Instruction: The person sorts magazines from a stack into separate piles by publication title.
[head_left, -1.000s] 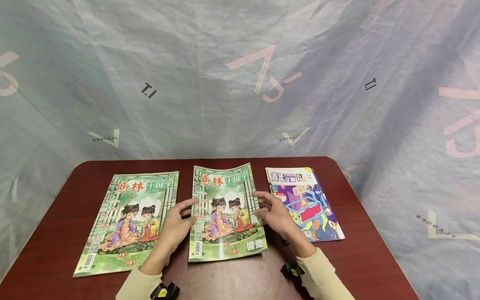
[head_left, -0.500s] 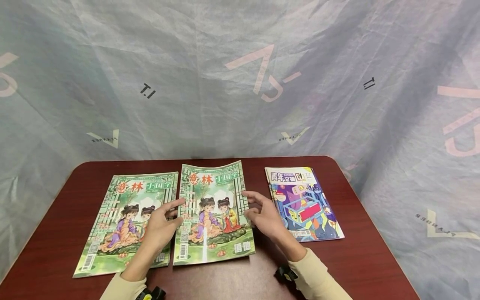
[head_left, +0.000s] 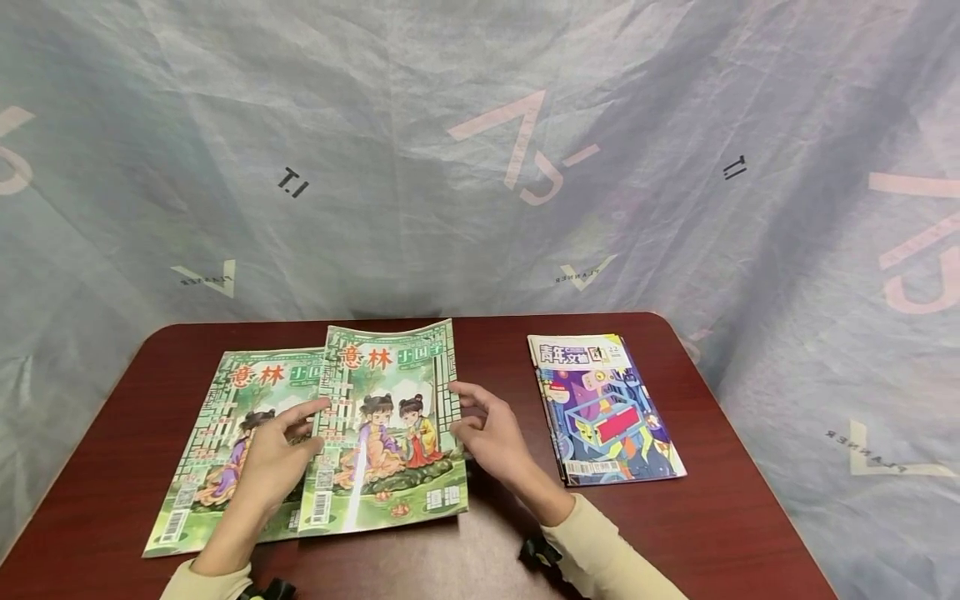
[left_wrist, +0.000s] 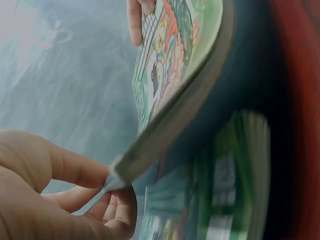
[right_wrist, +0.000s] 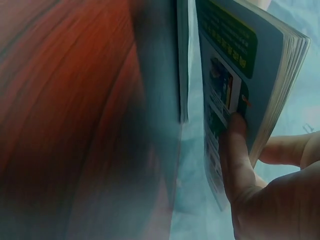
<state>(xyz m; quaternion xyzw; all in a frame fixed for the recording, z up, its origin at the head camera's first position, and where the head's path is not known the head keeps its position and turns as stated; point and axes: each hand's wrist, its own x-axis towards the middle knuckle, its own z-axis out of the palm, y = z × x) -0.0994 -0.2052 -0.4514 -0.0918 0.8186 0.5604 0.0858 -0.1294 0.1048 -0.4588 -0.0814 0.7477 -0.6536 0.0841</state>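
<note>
A green magazine (head_left: 390,483) with two cartoon figures on its cover is held above the table, overlapping the right part of a matching green magazine (head_left: 187,492) that lies below. My left hand (head_left: 273,458) pinches its left edge; in the left wrist view the thumb and fingers (left_wrist: 82,170) meet at the spine. On the opposite edge, my right hand (head_left: 495,437) grips it too. The right wrist view shows a finger (right_wrist: 235,155) pressed against the magazine's back cover (right_wrist: 250,115), with its page edges facing outward. My left hand and forearm hide part of the lower magazine.
A small stack of magazines with a purple cover (head_left: 607,417) lies to the right on the dark red table (head_left: 720,517). A grey printed cloth (head_left: 420,208) hangs behind the table and along its sides. Black wrist cameras (head_left: 542,552) sit on both forearms.
Both hands have carried the held magazine leftward from the middle of the table, and it now covers part of the other green magazine. The purple stack has stayed in place.
</note>
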